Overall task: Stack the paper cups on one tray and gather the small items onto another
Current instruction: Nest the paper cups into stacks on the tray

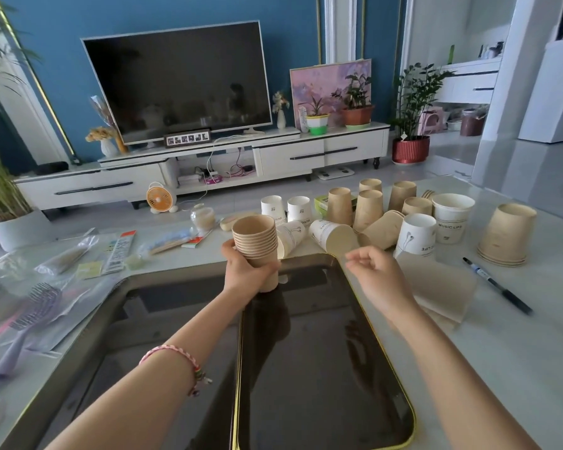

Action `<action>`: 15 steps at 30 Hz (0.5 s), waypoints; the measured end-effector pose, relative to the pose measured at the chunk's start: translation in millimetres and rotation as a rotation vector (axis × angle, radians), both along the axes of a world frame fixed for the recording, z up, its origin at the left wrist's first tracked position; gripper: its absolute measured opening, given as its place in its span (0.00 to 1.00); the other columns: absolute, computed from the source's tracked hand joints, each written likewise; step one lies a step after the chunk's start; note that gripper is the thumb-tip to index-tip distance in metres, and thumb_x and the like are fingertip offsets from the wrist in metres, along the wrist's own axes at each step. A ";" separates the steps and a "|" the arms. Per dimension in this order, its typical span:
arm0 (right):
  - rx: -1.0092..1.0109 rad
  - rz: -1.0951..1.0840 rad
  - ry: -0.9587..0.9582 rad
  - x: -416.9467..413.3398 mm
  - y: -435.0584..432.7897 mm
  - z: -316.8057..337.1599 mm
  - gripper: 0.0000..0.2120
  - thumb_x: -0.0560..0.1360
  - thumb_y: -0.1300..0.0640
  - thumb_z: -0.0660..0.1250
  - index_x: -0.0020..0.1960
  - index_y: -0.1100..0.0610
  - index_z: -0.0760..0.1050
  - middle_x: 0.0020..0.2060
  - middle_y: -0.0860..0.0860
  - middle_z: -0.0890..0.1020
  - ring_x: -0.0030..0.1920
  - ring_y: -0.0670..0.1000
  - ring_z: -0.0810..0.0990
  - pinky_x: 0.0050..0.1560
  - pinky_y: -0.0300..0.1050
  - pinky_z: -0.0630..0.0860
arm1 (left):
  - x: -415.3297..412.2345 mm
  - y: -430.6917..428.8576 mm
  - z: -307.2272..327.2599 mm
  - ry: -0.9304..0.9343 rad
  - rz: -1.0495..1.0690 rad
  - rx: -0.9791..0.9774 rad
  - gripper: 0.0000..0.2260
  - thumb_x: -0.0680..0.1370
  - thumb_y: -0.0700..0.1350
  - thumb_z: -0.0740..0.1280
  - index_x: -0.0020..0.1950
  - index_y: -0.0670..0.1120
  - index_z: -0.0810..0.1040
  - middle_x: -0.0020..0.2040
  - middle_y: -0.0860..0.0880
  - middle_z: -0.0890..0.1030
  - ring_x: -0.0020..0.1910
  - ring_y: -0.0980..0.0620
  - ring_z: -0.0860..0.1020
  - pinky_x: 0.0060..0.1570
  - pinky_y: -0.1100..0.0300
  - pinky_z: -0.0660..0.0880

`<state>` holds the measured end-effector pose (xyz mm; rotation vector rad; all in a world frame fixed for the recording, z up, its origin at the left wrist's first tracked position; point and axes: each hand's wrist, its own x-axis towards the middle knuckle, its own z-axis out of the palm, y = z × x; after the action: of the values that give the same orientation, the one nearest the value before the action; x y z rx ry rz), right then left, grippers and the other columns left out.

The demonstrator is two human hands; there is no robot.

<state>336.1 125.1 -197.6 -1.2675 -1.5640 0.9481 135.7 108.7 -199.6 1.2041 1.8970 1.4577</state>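
My left hand point(246, 269) grips a nested stack of brown paper cups point(255, 241), held upright over the far end of the two trays. The dark gold-rimmed tray point(322, 368) lies in front of me, with a silver-rimmed tray point(117, 319) beside it on the left; both hold nothing. My right hand point(376, 274) hovers over the dark tray's far right corner with loosely curled fingers and nothing in it. Several brown and white paper cups point(371, 216) stand upside down or lie on their sides beyond the trays. A further stack of brown cups point(507, 235) stands at the right.
A black pen point(498, 285) and folded paper bags point(442, 290) lie right of the dark tray. On the left are a purple hairbrush point(30, 316), plastic packets point(69, 254), a small box point(119, 251) and a small jar point(203, 217). A TV stand faces the table.
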 end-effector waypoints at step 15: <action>0.118 -0.359 -0.037 68.9 39.2 28.2 0.10 0.73 0.66 0.61 0.48 0.55 0.77 0.49 0.55 0.83 0.48 0.50 0.76 0.44 0.37 0.65 | 108.3 -0.3 30.4 0.599 -0.400 0.054 0.18 0.76 0.42 0.64 0.65 0.46 0.68 0.66 0.48 0.68 0.66 0.51 0.65 0.62 0.63 0.61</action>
<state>405.0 164.3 -169.5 -1.4266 -1.3380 0.5990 244.0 108.5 -169.2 2.0790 1.8059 1.0048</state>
